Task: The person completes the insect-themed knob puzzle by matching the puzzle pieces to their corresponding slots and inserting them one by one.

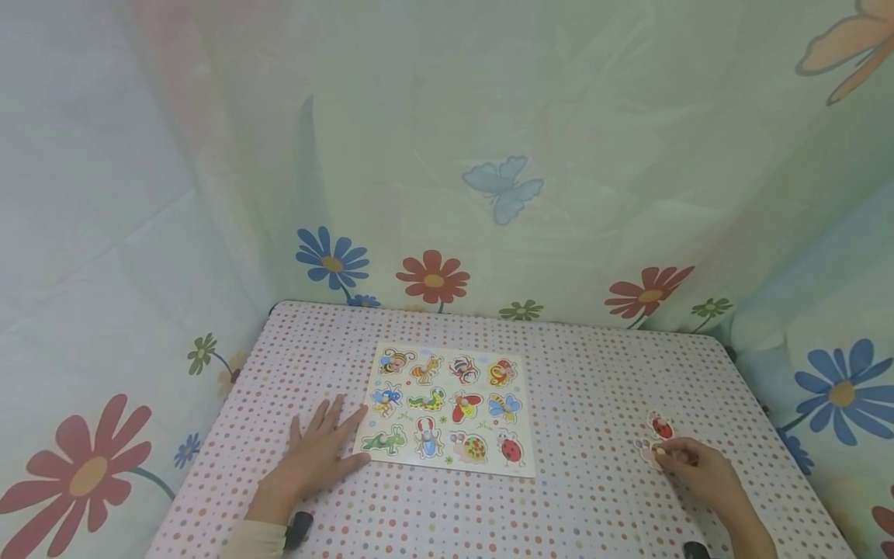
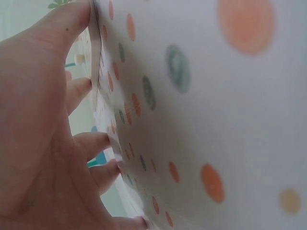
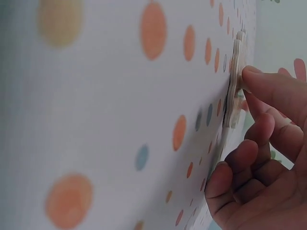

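Observation:
A flat puzzle board with cartoon insects in rows lies on the dotted table cover. My left hand rests at its left edge with fingers spread; in the left wrist view the thumb and a fingertip touch the board's edge, and other fingertips press the table. Off to the right, my right hand pinches the small knob of a pale wooden puzzle piece between thumb and index finger, the piece lying close on the table. The fingers partly hide its picture. Just beyond it lies a red ladybug piece.
The dotted table cover spreads between the board and the loose pieces. A hanging cloth printed with flowers and butterflies surrounds the table at the back and sides. Dark wrist straps show near the front.

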Demonstrator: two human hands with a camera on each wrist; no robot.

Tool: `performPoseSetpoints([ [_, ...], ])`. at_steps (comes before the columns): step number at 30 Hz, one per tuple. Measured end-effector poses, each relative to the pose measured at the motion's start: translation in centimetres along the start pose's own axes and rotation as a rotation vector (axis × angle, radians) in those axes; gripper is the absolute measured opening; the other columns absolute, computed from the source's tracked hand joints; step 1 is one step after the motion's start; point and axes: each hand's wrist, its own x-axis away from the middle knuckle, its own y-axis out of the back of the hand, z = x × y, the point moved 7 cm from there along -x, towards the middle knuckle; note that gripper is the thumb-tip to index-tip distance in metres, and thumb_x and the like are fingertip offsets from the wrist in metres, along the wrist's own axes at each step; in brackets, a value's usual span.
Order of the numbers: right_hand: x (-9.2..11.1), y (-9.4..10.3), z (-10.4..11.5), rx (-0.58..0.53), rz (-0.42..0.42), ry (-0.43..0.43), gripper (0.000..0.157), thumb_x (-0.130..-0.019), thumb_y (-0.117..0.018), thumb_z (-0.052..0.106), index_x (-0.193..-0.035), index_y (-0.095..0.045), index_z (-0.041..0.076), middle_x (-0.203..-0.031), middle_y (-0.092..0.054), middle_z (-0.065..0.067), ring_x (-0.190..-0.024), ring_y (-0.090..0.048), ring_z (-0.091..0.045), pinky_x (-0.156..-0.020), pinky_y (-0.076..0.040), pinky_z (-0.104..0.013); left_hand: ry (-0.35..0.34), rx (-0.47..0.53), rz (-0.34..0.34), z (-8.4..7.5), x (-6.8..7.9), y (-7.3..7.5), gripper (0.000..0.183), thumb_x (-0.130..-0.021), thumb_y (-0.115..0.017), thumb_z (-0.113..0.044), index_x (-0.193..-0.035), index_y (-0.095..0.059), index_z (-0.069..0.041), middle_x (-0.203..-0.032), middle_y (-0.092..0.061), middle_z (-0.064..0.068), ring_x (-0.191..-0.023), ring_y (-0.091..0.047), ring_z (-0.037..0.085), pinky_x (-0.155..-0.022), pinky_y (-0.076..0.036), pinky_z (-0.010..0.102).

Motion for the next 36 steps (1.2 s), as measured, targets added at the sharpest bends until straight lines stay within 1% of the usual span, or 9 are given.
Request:
performPoseSetpoints([
  [5, 0.2, -0.1, 0.2, 0.001, 0.011, 0.041, 0.051, -0.094, -0.068, 0.036, -0.115, -0.061, -0.009, -0.073, -0.047, -0.003, -0.063, -0.042, -0.018, -0.049, -0.036, -0.030, -0.006, 0.004, -0.003, -0.1, 0.1, 0.2, 0.078, -0.092, -0.060, -0.062, -0.158, -0.034, -0.028, -0.166, -0.012, 0.014, -0.150, -0.008, 0.041, -0.109, 0.002, 0.076],
  [7, 0.3, -0.2, 0.5, -0.010, 0.011, 0.044, 0.054, -0.094, -0.068, 0.039, -0.116, -0.061, -0.009, -0.075, -0.048, -0.003, -0.065, -0.043, -0.019, -0.050, -0.036, -0.030, -0.007, 0.004, -0.005, -0.1, 0.1, 0.1, 0.078, -0.092, -0.060, -0.062, -0.158, -0.034, -0.028, -0.165, -0.013, 0.015, -0.150, -0.009, 0.041, -0.109, 0.001, 0.076],
  [10, 0.5, -0.5, 1.1, -0.024, 0.008, 0.043, 0.055, -0.093, -0.070, 0.039, -0.116, -0.061, -0.010, -0.076, -0.049, -0.004, -0.066, -0.044, -0.019, -0.050, -0.037, -0.029, -0.004, 0.000, -0.007, 0.0, 0.1, 0.1, 0.078, -0.092, -0.060, -0.062, -0.158, -0.033, -0.029, -0.166, -0.013, 0.014, -0.150, -0.008, 0.040, -0.110, 0.001, 0.076],
  [13, 0.7, -0.9, 1.8, -0.030, 0.006, 0.053, 0.051, -0.092, -0.071, 0.036, -0.116, -0.061, -0.009, -0.076, -0.051, -0.004, -0.066, -0.045, -0.019, -0.049, -0.038, -0.028, -0.007, 0.000, -0.013, 0.0, 0.0, 0.0, 0.078, -0.092, -0.060, -0.062, -0.158, -0.033, -0.029, -0.166, -0.013, 0.014, -0.150, -0.008, 0.041, -0.109, 0.001, 0.076],
  [16, 1.0, -1.3, 2.7, -0.017, 0.013, 0.094, 0.046, -0.093, -0.071, 0.033, -0.115, -0.063, -0.007, -0.074, -0.051, -0.003, -0.063, -0.045, -0.018, -0.048, -0.038, -0.028, -0.005, 0.003, -0.008, 0.1, 0.0, -0.1, 0.078, -0.092, -0.060, -0.062, -0.158, -0.033, -0.030, -0.166, -0.012, 0.014, -0.150, -0.007, 0.040, -0.109, 0.001, 0.076],
  [23, 1.7, -2.1, 5.1, -0.007, 0.039, 0.188, 0.043, -0.094, -0.071, 0.033, -0.114, -0.066, -0.004, -0.072, -0.045, -0.002, -0.060, -0.041, -0.017, -0.048, -0.034, -0.028, 0.001, 0.000, 0.003, 0.2, -0.1, -0.3, 0.079, -0.091, -0.059, -0.064, -0.158, -0.033, -0.030, -0.166, -0.011, 0.014, -0.150, -0.006, 0.040, -0.109, 0.003, 0.076],
  [27, 2.0, -2.6, 6.6, -0.003, 0.035, 0.233, 0.038, -0.093, -0.073, 0.033, -0.111, -0.069, 0.000, -0.071, -0.044, -0.001, -0.059, -0.039, -0.016, -0.048, -0.033, -0.027, 0.003, -0.006, 0.005, 0.2, -0.2, -0.3, 0.079, -0.091, -0.058, -0.064, -0.158, -0.032, -0.030, -0.166, -0.010, 0.013, -0.150, -0.007, 0.041, -0.109, 0.003, 0.076],
  [31, 2.3, -3.3, 8.0, -0.003, 0.031, 0.270, 0.034, -0.091, -0.075, 0.029, -0.110, -0.069, 0.001, -0.071, -0.045, -0.001, -0.058, -0.040, -0.014, -0.048, -0.034, -0.026, 0.003, -0.006, 0.003, 0.2, -0.1, -0.2, 0.079, -0.091, -0.059, -0.064, -0.158, -0.033, -0.030, -0.166, -0.011, 0.013, -0.150, -0.007, 0.041, -0.109, 0.003, 0.076],
  [36, 2.6, -4.5, 9.7, -0.046, 0.051, 0.305, 0.030, -0.090, -0.076, 0.028, -0.107, -0.070, 0.003, -0.070, -0.046, 0.000, -0.058, -0.040, -0.013, -0.047, -0.035, -0.025, 0.002, -0.005, 0.002, 0.2, -0.1, -0.2, 0.079, -0.091, -0.059, -0.064, -0.158, -0.033, -0.030, -0.166, -0.011, 0.013, -0.150, -0.007, 0.041, -0.109, 0.003, 0.076],
])
